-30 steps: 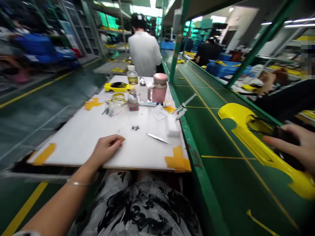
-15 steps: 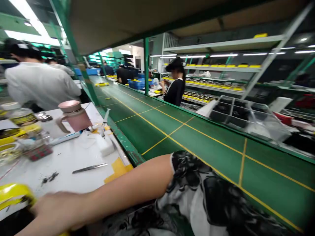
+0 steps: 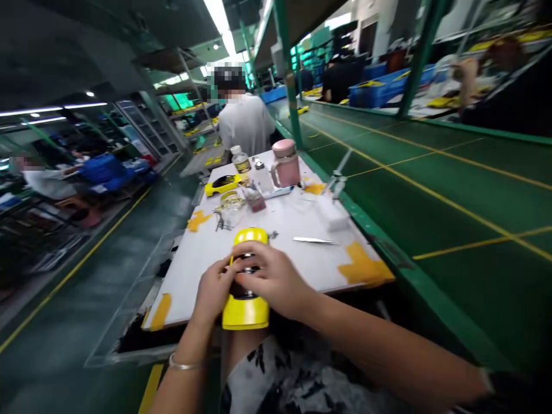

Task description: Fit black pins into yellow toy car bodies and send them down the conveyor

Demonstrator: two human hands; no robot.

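Observation:
A glossy yellow toy car body [image 3: 245, 313] with a dark cabin area is at the near edge of the white worktable. My left hand [image 3: 212, 290] grips it along the left side, fingers closed. My right hand [image 3: 278, 282] is curled over it from the right, fingertips meeting those of the left at the dark cabin part. Any small piece between the fingertips is hidden. Just beyond lie small black bits [image 3: 273, 234], and metal tweezers [image 3: 315, 240] rest to the right.
On the white worktable [image 3: 181, 276] stand a pink mug [image 3: 287, 167], a bottle [image 3: 240, 161], another yellow car body [image 3: 222, 184], a tape roll [image 3: 232, 201] and a small container [image 3: 255, 200]. A green conveyor [image 3: 457, 213] runs along the right. A person [image 3: 244, 118] sits ahead.
My view has swung left and down from the conveyor to the worktable. Both hands are now together on the yellow toy car body, which was partly out of view at lower left.

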